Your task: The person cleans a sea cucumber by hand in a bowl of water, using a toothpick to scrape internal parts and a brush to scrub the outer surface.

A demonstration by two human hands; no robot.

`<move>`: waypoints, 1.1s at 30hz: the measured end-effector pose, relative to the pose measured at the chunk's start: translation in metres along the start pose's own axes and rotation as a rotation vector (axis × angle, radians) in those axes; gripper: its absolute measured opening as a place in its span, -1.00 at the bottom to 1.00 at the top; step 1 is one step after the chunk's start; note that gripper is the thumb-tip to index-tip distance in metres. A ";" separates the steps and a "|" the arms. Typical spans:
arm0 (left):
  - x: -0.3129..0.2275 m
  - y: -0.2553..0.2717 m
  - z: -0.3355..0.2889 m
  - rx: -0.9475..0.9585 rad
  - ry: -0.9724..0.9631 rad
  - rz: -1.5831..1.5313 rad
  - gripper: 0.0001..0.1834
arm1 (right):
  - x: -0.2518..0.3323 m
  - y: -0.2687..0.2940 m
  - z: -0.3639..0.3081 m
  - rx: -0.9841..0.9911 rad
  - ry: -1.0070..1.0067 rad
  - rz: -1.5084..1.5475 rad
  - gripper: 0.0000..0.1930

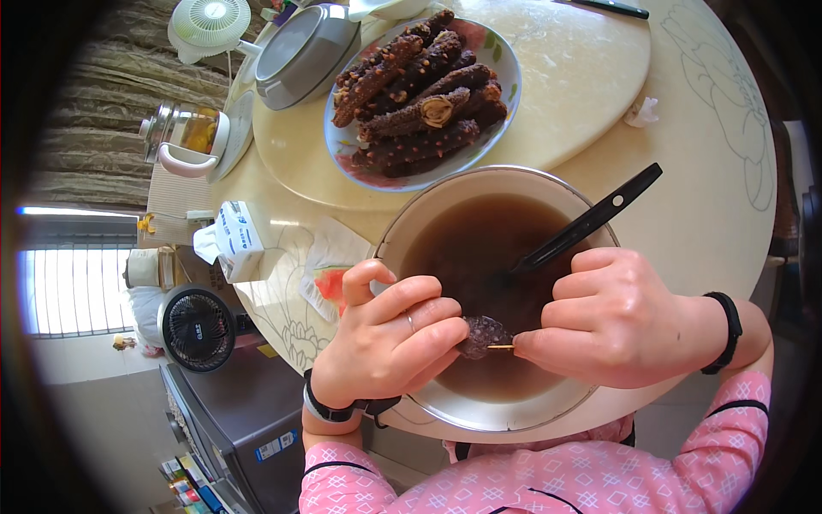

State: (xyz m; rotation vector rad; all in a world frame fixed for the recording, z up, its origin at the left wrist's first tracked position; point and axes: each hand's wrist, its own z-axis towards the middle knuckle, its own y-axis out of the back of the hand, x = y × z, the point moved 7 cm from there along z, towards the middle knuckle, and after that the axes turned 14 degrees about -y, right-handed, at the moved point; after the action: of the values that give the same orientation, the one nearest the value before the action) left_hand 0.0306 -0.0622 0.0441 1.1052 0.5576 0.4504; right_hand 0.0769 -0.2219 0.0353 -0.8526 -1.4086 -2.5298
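My left hand (390, 334) pinches a small dark, speckled, lumpy piece of food (486, 337) over the pot, its exact kind unclear. Between the closed fingers of my right hand (608, 321) is a thin wooden toothpick (500, 347), its far end meeting the dark piece. Below both hands stands a wide, pale-rimmed pot (454, 415) of cloudy brown liquid (479, 231). A black long-handled utensil (591, 218) leans on the pot's right rim, its lower end hidden in the liquid. Beyond, a floral-edged oval plate (342, 163) bears several long, dark brown, bumpy pieces resembling sea cucumbers (419, 94).
The plate rests partly on a round raised board (574, 94) on the cream table (685, 206). Left of the pot lie a tissue pack (238, 240) and a red-and-white wrapper (330, 283). A glass teapot (188, 133), grey container (308, 56) and white fan (210, 30) stand far left.
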 end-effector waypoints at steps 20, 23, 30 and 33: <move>-0.003 0.001 -0.002 -0.009 -0.065 0.000 -0.66 | 0.006 0.002 0.005 -0.046 -0.007 -0.015 -0.86; -0.004 -0.001 0.000 -0.003 -0.062 0.010 -0.67 | 0.005 0.001 0.003 -0.052 0.009 -0.028 -0.85; -0.005 -0.001 0.002 -0.014 -0.083 0.013 -0.66 | 0.003 0.005 0.003 -0.054 -0.022 0.055 -0.87; -0.005 -0.002 -0.001 -0.018 -0.083 0.008 -0.65 | 0.005 0.006 0.007 -0.044 -0.003 0.056 -0.87</move>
State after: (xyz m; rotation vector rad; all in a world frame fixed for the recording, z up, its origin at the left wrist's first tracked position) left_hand 0.0263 -0.0657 0.0431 1.1036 0.4760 0.4138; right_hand 0.0777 -0.2188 0.0458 -0.8906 -1.3150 -2.5281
